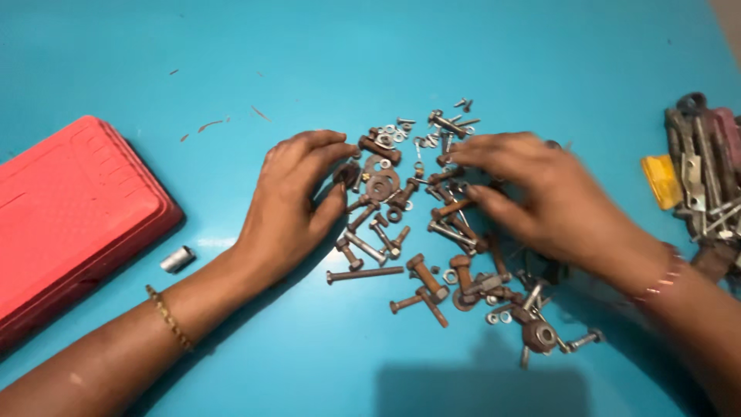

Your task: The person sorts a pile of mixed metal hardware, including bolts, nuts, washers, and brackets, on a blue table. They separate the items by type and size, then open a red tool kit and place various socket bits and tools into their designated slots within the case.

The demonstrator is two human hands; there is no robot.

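The scattered heap of rusty brown bolts, nuts and silver washers is being flanked on the turquoise worktop: left hand curled loosely, grasping nothing; right hand, nearer, blurred, grip untellable.

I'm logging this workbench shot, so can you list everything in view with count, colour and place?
table: one, teal, fills the view
case: one, red plastic, left edge
socket: one, silver, beside the case
pile of bolts, nuts and washers: many, rusty brown and silver, centre
large washer: one, rusty, upper part of the pile
long bolt: one, rusty, lower left of the pile
tools: several, grey and reddish, right edge
yellow piece: one, beside the tools
left hand: on the pile's left side
right hand: over the pile's right side, blurred
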